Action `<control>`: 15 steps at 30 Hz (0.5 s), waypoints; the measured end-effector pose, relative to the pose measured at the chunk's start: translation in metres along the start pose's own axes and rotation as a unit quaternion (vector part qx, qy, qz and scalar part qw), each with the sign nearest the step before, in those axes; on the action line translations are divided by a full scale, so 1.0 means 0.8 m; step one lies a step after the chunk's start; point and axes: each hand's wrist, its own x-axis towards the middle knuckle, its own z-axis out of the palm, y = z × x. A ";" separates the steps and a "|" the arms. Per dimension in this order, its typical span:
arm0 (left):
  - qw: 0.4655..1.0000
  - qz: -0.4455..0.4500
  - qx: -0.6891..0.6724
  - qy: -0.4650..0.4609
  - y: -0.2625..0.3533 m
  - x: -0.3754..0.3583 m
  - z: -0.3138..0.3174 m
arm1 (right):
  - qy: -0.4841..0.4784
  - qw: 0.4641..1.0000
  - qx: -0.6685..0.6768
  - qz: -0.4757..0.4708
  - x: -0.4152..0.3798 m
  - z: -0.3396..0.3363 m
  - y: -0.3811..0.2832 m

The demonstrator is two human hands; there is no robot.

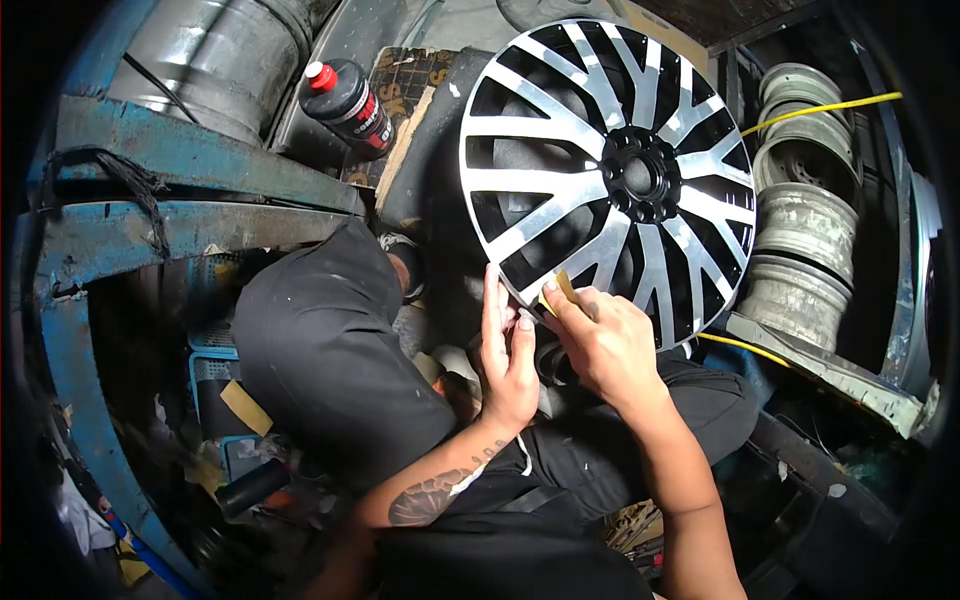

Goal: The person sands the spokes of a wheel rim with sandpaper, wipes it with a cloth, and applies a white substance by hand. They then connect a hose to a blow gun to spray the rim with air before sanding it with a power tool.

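A black alloy wheel [560,128] with bright silver spokes is tilted up in front of me, its front face toward me. My right hand [610,350] pinches a small yellow piece of sandpaper [562,292] and presses it to a spoke end near the wheel's lower edge. My left hand [508,372] is open, its fingers stretched straight up along the lower left edge of the wheel, touching it. The left thumb stands apart, just below the edge. Part of the sandpaper is hidden under my right fingers.
A dark bottle with a red cap [345,105] stands at the upper left, near a metal drum [215,60]. A blue metal frame [210,226] runs along the left. Stacked steel wheels [805,225] and a yellow hose [825,108] are on the right. Blue baskets [212,300] sit lower left.
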 end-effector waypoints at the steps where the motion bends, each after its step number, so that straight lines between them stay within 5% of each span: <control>1: 1.000 -0.007 0.005 0.000 0.000 -0.001 -0.001 | -0.009 1.000 -0.008 0.000 -0.002 0.001 0.001; 15: 0.985 0.029 0.172 0.016 -0.002 -0.006 -0.007 | -0.037 0.994 -0.103 0.024 0.001 0.003 -0.014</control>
